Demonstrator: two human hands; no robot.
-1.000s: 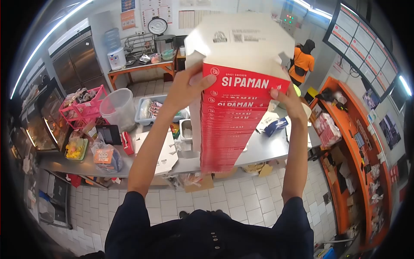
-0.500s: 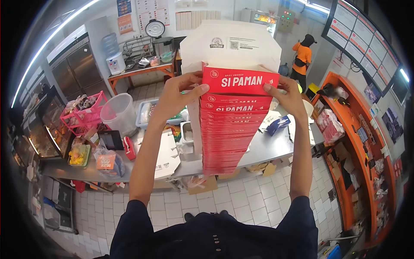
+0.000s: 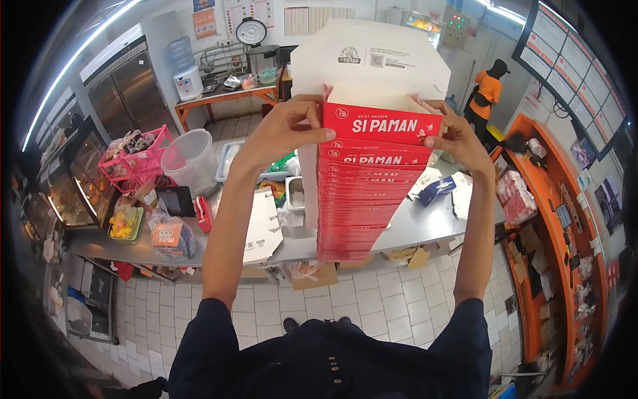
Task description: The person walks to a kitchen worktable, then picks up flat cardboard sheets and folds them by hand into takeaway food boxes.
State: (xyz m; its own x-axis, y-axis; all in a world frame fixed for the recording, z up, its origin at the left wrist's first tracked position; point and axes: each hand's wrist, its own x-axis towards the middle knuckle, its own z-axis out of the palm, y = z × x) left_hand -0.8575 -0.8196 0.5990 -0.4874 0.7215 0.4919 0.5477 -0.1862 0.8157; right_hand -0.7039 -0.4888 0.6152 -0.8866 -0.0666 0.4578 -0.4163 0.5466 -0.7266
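A tall stack of nested red food boxes marked "SI PAMAN" rises from the counter in front of me. The topmost box has its white lid flap raised at the back, and its inside faces up. At its front left corner, my left hand pinches the box wall between thumb and fingers. My right hand grips the front right corner, its thumb on the red front panel. Some fingertips of both hands are hidden behind the side walls.
A steel counter runs across. On its left are a pink basket, a clear tub and flat white cartons. A dark blue folded carton lies right of the stack. Orange shelves stand right; a person in orange is behind.
The view has shifted, so the stack appears farther right. The top box's front panel stands more upright and its side walls show more. Both hands keep hold of its corners.
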